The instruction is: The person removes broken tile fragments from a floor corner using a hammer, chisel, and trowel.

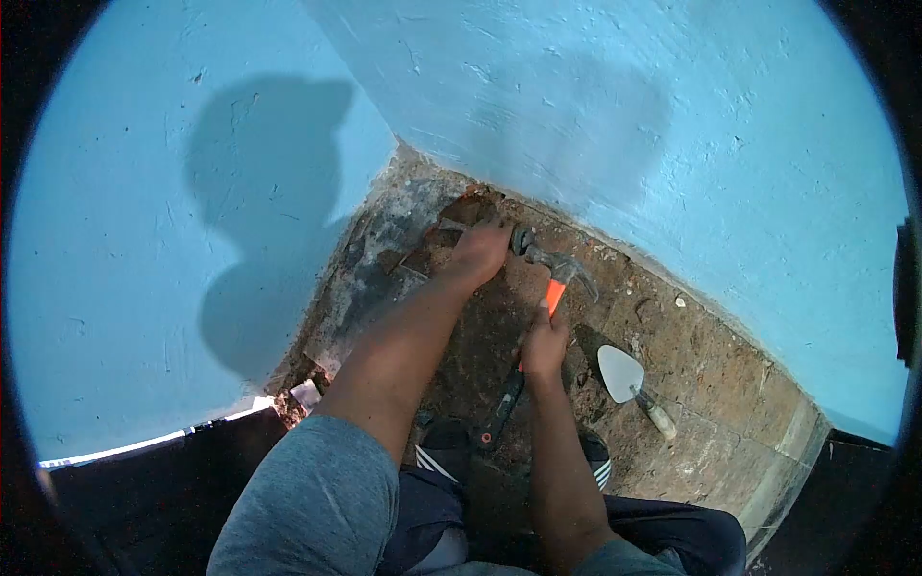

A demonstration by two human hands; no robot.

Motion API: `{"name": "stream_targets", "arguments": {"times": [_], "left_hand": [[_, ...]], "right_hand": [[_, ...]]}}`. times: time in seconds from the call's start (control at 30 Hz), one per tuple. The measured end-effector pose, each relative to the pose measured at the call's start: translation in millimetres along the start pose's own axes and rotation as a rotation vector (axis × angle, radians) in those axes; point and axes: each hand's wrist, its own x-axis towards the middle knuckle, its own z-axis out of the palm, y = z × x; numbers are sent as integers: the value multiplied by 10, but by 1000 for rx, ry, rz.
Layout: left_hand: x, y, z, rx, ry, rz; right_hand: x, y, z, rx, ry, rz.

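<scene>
I see the hammer [556, 294] over the dirt-strewn floor [715, 413], the right grip [545, 346] wrapped round its handle. At eleven o'clock from there, the left grip [484, 252] clasps a chisel [521, 239], hiding its middle. A trowel [622, 373] lies at four o'clock; past the chisel, two blue walls [768, 192] bar the way.

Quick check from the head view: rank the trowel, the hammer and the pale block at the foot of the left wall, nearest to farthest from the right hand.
From the right hand:
1. Hammer: gripped in it.
2. Trowel: lying just to its right.
3. Pale block: far over to its left.
</scene>
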Motion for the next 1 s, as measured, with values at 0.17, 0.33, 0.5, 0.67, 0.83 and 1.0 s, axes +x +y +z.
{"name": "stream_targets", "arguments": {"times": [0.17, 0.33, 0.5, 0.67, 0.83, 1.0], "left_hand": [[-59, 83, -191, 58, -99, -5], [-184, -80, 252, 58, 141, 93], [-216, -82, -38, 27, 50, 85], [-133, -95, 15, 4, 66, 76], [-115, -147, 88, 1, 106, 81], [-131, -132, 157, 43, 72, 95]], "right_hand": [[86, 56, -209, -49, 64, 69], [231, -201, -670, 143, 214, 1], [220, -523, -1032, 310, 547, -148], [140, -494, -831, 385, 770, -231], [-29, -403, -109, -97, -49, 75], [-69, -220, -154, 114, 2, 69]]}}
